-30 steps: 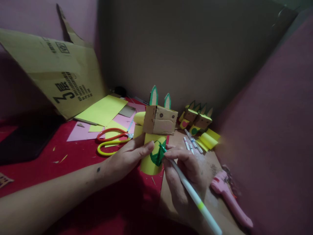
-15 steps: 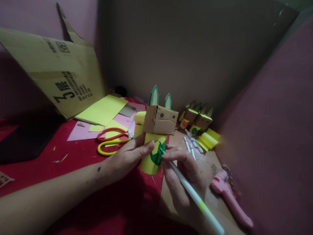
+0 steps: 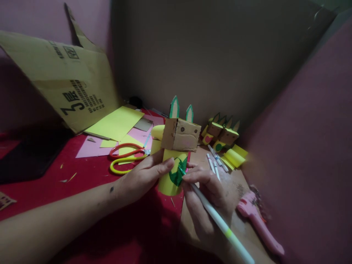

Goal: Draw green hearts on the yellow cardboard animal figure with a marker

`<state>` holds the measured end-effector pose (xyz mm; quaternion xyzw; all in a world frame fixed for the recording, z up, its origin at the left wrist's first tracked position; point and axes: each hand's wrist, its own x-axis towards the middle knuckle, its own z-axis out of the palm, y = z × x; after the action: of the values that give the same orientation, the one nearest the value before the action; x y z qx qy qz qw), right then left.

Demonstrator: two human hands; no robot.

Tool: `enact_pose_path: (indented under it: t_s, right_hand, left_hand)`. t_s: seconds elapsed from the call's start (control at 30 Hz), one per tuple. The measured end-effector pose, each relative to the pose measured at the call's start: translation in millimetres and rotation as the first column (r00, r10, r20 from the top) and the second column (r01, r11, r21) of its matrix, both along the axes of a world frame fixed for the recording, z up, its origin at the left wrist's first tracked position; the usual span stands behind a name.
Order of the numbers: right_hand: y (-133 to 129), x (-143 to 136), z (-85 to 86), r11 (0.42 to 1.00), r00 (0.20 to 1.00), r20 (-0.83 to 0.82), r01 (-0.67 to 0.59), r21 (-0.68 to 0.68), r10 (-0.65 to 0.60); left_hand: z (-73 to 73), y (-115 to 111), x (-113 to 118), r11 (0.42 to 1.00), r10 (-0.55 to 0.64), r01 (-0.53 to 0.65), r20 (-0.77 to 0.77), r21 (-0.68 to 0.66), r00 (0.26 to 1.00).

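My left hand (image 3: 148,174) grips a paper rabbit figure (image 3: 181,135) by its yellow tube body, thumb across the front. The figure has a cardboard box head with drawn eyes and two green-edged ears. On the body is a green heart shape (image 3: 177,175), mostly filled in, with some yellow showing in it. My right hand (image 3: 206,194) pinches a white felt-tip marker (image 3: 217,216) with a yellow band, its green tip touching the heart. Just left of the figure lie scissors (image 3: 128,158) with red and yellow handles.
Two similar figures (image 3: 220,134) stand at the back right, near several markers (image 3: 216,163) and folded yellow paper (image 3: 234,157). A pink glue gun (image 3: 260,223) lies at right. Yellow sheets (image 3: 115,123) and a big cardboard piece (image 3: 66,80) occupy the left back of the red table (image 3: 90,227).
The marker tip has shifted slightly over the heart, and more of its upper part is green. The left hand and the figure have hardly moved.
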<state>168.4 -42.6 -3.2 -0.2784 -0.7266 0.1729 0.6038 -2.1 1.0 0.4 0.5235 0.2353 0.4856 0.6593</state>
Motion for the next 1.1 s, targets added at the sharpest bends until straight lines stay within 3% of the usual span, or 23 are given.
enact_pose_path:
  t_s: [1.1]
  right_hand:
    - [-1.7,0.0,3.3,0.999,0.999,0.028,0.032,0.010,-0.032]
  left_hand:
    - [-1.6,-0.2,-2.1,1.000,0.016,-0.016,-0.017,-0.003,1.000]
